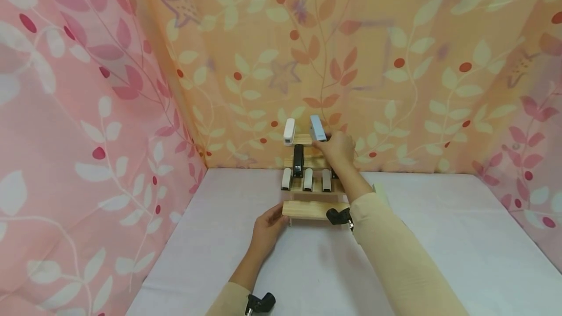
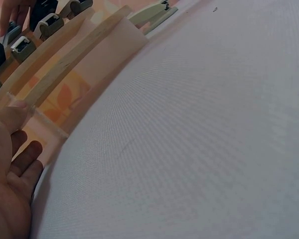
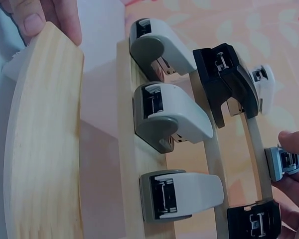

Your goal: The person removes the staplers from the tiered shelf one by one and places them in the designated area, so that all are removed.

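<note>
A tiered wooden rack (image 1: pixel 316 210) holds several staplers. My left hand (image 1: pixel 267 230) grips the left end of its lowest shelf, thumb on the board's edge (image 2: pixel 65 64). On the top tier, my right hand (image 1: pixel 338 148) pinches a light blue stapler (image 1: pixel 317 128) between thumb and fingers. To its left stands a white stapler (image 1: pixel 289 131). One tier down are a black stapler (image 1: pixel 298 160) and another black stapler (image 3: pixel 254 221), which my right wrist mostly hides in the head view. Three grey-and-white staplers (image 1: pixel 308 179) line the tier below.
A pale green stapler (image 2: pixel 152 12) lies on the white-covered table (image 1: pixel 210 247) to the right of the rack, partly behind my right sleeve in the head view. Patterned orange cloth (image 1: pixel 246 87) hangs close behind the rack, and pink cloth (image 1: pixel 110 184) on the left.
</note>
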A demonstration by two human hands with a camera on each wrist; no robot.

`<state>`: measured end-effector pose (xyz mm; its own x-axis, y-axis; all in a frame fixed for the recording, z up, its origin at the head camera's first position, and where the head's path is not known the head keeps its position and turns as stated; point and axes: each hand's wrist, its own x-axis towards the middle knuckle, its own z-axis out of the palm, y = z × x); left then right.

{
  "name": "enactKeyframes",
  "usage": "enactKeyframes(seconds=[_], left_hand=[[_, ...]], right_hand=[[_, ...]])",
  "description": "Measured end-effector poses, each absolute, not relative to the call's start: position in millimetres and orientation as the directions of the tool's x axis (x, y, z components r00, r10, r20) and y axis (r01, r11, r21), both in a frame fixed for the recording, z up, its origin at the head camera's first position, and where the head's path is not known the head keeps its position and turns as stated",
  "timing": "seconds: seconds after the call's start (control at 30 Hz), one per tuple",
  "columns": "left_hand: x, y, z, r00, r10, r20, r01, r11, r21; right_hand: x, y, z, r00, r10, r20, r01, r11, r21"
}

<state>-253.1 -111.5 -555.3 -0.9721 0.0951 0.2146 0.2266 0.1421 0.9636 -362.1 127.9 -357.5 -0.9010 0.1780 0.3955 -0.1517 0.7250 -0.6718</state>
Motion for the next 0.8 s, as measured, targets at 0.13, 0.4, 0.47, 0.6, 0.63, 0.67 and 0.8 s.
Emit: enactKeyframes(seconds=[0.13, 0.4, 0.47, 0.6, 0.63, 0.67, 0.8], left_hand=[[-253.9, -110.1, -554.8, -0.971, 0.097, 0.22, 0.232, 0.131, 0.964], [-254.6, -107.8, -554.7, -0.973, 0.091, 0.21, 0.221, 0.13, 0.967], [-254.8, -108.0, -555.2, -0.974, 0.088, 0.21, 0.221, 0.133, 0.966], [-255.1, -107.7, -556.2, -0.972, 0.09, 0.215, 0.226, 0.131, 0.965], [-255.2, -107.5, -556.4, -0.973, 0.09, 0.214, 0.225, 0.128, 0.966], [-255.3, -107.2, -556.8, -0.973, 0.089, 0.213, 0.223, 0.125, 0.967], [-255.5, -105.9, -558.4, -0.975, 0.082, 0.206, 0.215, 0.117, 0.97]], right_hand=[[-361.1, 131.7, -356.7, -0.899, 0.2, 0.39, -0.128, 0.731, -0.67], [-363.2, 143.3, -360.7, -0.881, 0.243, 0.405, -0.12, 0.715, -0.689], [-364.2, 145.2, -361.4, -0.877, 0.252, 0.409, -0.124, 0.703, -0.7], [-365.8, 148.5, -362.5, -0.871, 0.274, 0.408, -0.133, 0.667, -0.733], [-366.0, 149.5, -362.8, -0.869, 0.279, 0.41, -0.139, 0.657, -0.741], [-366.5, 150.7, -363.2, -0.867, 0.282, 0.411, -0.145, 0.647, -0.749], [-364.5, 155.7, -364.4, -0.86, 0.289, 0.421, -0.171, 0.614, -0.771]])
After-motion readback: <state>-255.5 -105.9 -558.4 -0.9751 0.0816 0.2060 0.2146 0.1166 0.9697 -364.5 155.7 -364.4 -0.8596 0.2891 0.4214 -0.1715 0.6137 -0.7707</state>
